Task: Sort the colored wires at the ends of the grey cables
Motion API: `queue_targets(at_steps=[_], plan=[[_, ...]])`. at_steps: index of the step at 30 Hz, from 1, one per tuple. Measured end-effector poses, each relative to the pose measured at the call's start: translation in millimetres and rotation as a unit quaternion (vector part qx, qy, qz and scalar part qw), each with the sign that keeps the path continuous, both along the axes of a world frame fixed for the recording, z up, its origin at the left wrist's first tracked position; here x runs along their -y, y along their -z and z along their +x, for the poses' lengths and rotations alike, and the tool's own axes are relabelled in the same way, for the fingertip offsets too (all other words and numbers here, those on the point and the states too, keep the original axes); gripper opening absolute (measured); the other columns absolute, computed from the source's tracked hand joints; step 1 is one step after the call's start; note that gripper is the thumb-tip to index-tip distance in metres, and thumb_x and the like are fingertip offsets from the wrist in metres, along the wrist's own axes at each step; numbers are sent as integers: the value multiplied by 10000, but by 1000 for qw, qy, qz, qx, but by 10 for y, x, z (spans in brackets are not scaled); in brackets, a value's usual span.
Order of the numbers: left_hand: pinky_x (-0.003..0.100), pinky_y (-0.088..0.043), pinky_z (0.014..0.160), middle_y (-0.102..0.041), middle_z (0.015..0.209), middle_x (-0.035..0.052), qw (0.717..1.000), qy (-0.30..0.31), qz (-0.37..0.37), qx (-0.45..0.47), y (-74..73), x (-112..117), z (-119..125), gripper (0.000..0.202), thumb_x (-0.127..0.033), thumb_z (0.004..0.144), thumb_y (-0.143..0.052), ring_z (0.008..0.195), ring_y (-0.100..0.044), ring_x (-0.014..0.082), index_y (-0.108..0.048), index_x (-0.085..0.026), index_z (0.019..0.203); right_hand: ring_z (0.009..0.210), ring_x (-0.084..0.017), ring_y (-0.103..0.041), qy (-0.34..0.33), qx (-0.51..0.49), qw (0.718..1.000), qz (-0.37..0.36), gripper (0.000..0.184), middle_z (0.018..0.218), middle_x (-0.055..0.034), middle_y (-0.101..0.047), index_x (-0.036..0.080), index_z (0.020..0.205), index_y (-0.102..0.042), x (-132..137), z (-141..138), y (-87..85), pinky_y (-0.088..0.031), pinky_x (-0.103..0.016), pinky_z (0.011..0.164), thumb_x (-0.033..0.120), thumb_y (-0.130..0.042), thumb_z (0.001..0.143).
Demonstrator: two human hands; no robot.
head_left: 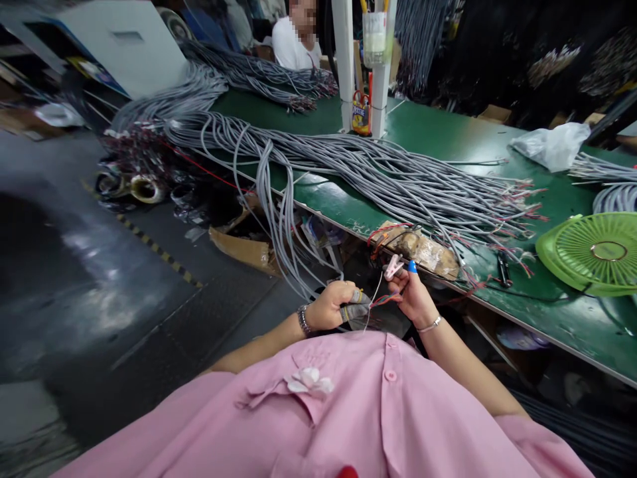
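My left hand [332, 307], with grey coverings on some fingers, is closed around the end of a cable just in front of my body. Thin coloured wires [384, 300] fan out of that grip toward the right. Their far ends are pinched in my right hand [412, 299], which has a blue cover on one fingertip. A thin white strand [377, 291] stands apart from the coloured ones, running up and down between the hands. Just above the right fingers is a pale pink clip [393, 267], near the table edge; whether the fingers touch it I cannot tell.
A long bundle of grey cables [348, 156] lies along the green table [442, 133], some looping over its edge. A taped cardboard piece [423, 252] sits at the edge. On the right are a green fan [592, 252] and plastic bag [552, 146]. A person [297, 43] is behind.
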State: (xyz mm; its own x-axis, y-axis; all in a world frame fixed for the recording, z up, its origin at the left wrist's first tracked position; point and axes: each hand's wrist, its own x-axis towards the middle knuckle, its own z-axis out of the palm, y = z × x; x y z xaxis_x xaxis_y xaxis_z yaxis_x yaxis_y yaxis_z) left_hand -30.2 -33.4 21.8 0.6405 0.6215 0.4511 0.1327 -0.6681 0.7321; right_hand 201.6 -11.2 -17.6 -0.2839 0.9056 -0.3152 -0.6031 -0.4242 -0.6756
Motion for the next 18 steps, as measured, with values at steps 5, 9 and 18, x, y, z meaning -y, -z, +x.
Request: queue_targets(at_steps=[5, 9, 18], plan=[[239, -406, 639, -638, 678, 36, 998, -40, 47, 27, 25, -136, 12, 192, -318, 902, -607, 630, -518, 116, -701, -151, 905, 466, -58, -351, -8, 39, 999, 36, 433, 714, -29, -625, 169, 789, -648, -33, -35, -144, -146, -189, 364, 601, -660, 796], [245, -418, 656, -634, 684, 34, 996, -59, 60, 11, 63, -261, 81, 212, -341, 900, -609, 639, -528, 119, -701, -150, 888, 470, -68, -355, 19, 92, 993, 64, 408, 592, -1, -543, 158, 749, -645, -15, -85, -195, -169, -195, 365, 562, -689, 786], [246, -406, 651, -643, 695, 40, 998, -50, 42, 6, 172, -384, 223, 236, -363, 905, -599, 647, -527, 127, -709, -155, 894, 434, -53, -354, 91, 36, 994, -45, 352, 555, 23, -534, 172, 652, -559, -138, -183, -89, -202, -183, 351, 431, -790, 709]])
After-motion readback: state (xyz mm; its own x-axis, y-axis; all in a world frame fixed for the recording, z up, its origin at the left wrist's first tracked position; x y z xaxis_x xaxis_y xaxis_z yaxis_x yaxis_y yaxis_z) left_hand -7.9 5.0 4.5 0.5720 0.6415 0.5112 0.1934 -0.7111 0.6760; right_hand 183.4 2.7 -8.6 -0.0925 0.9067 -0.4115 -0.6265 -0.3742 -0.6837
